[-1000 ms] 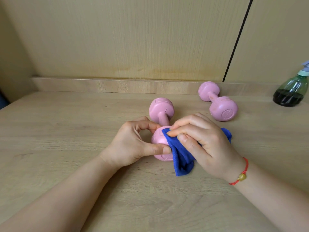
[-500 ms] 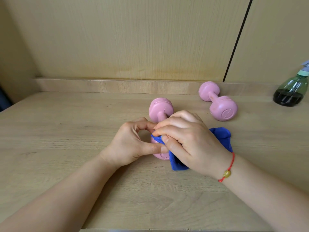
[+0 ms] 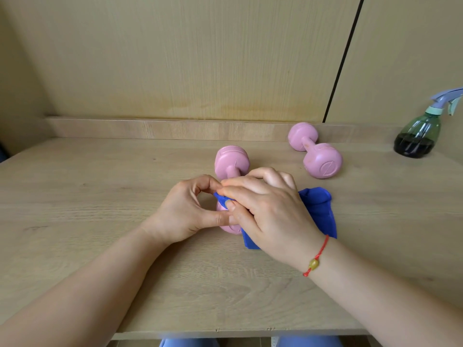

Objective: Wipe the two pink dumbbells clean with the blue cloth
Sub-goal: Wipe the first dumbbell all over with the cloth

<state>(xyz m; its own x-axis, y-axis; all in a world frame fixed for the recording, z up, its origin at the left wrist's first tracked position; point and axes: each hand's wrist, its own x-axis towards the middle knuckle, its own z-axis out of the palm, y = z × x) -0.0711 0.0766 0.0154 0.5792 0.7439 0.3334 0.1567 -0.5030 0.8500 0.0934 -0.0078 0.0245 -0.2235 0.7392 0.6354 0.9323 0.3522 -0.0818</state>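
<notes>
A: The step in hand looks like wiping the near head of the near dumbbell (image 3: 231, 161). It lies mid-bench, handle running near to far. Left hand (image 3: 185, 211) grip: thumb and forefinger curled round that head. Right hand (image 3: 270, 216) grip: clamped on the blue cloth (image 3: 319, 209), thumb pinching it onto the head.

B: How to do it well?

A: My read: left pins the head to the bench (image 3: 100, 184) so it can't roll. Right sweeps the cloth round the curve, then the end face. Then turn it for the underside, and do the handle and far head after. Refold if the cloth bunches.

B: Far dumbbell (image 3: 317, 152)?

A: Far right, well apart from both hands, near the spray bottle (image 3: 417, 135). Can't tell whether it's been wiped.

B: Blind spots?

A: Near head is mostly under the hands and cloth, so the contact patch is hidden. Can't judge dirt or dampness. Bottle nozzle is cut off at the right edge.
</notes>
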